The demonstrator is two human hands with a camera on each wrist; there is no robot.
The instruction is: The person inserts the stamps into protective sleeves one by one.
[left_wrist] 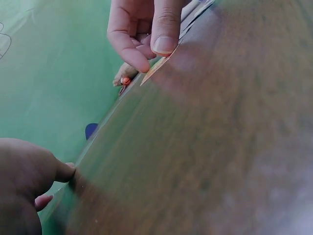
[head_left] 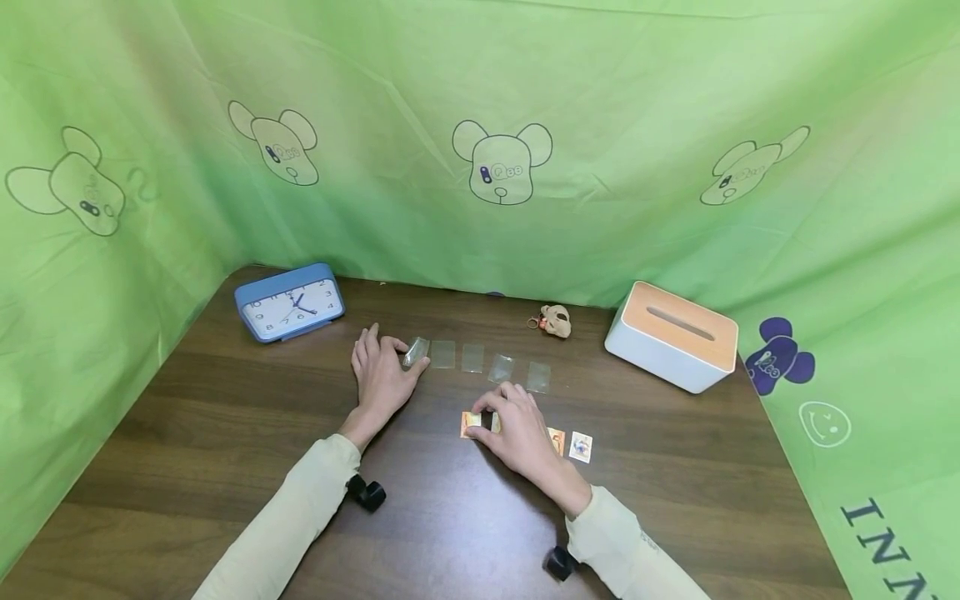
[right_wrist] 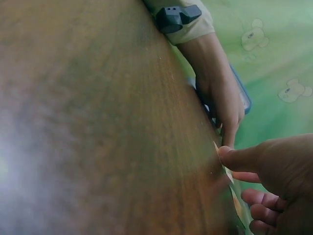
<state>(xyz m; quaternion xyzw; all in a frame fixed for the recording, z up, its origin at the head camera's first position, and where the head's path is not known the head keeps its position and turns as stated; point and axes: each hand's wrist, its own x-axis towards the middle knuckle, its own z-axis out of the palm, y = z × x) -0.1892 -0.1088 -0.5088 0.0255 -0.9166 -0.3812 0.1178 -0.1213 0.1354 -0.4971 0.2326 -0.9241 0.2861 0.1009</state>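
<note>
My left hand [head_left: 381,375] holds the leftmost clear plastic card sleeve [head_left: 416,353] by its edges, between thumb and index finger. The sleeve looks slightly bent and catches the light. With thumb and forefinger, my right hand [head_left: 516,427] grips the leftmost small orange picture card [head_left: 467,423] at its top and bottom edges. In the left wrist view the orange card [left_wrist: 152,72] lies at the tabletop under those fingertips. An orange card [head_left: 556,440] and a white card [head_left: 581,447] lie to the right; others are partly hidden below the right hand.
More clear sleeves [head_left: 443,355] lie in a row behind the cards. A blue clock [head_left: 291,304] stands back left, a small plush keychain [head_left: 556,321] at the back, and a tissue box [head_left: 671,337] back right. Green cloth [head_left: 390,225] hangs around the wooden table [head_left: 225,433].
</note>
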